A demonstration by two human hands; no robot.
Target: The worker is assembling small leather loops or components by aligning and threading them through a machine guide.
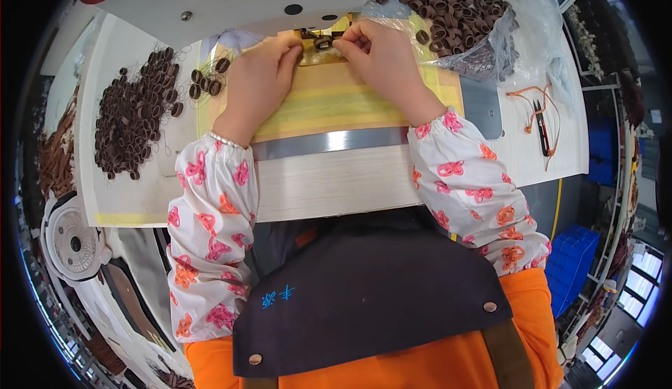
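Observation:
A small brown loop (pixel 323 43) sits beneath the needle area of a pale sewing machine (pixel 238 4). My right hand (pixel 381 57) comes in from the right, thumb and forefinger pinched at the loop's right edge. On the other side, my left hand (pixel 262 78) is closed with its fingertips pressed together just left of the loop; whether anything is between them is hidden. Both wrists rest over the yellow-taped machine bed (pixel 336 102). Several stitched loops (pixel 208 81) joined by threads lie beside my left wrist.
A large pile of brown loops (pixel 136 112) with loose threads covers the table's left. At the back right, a clear plastic bag (pixel 483 57) holds many more loops. Black thread snips (pixel 542 129) on an orange cord lie at the right. A white fan (pixel 72 242) stands beyond the left edge.

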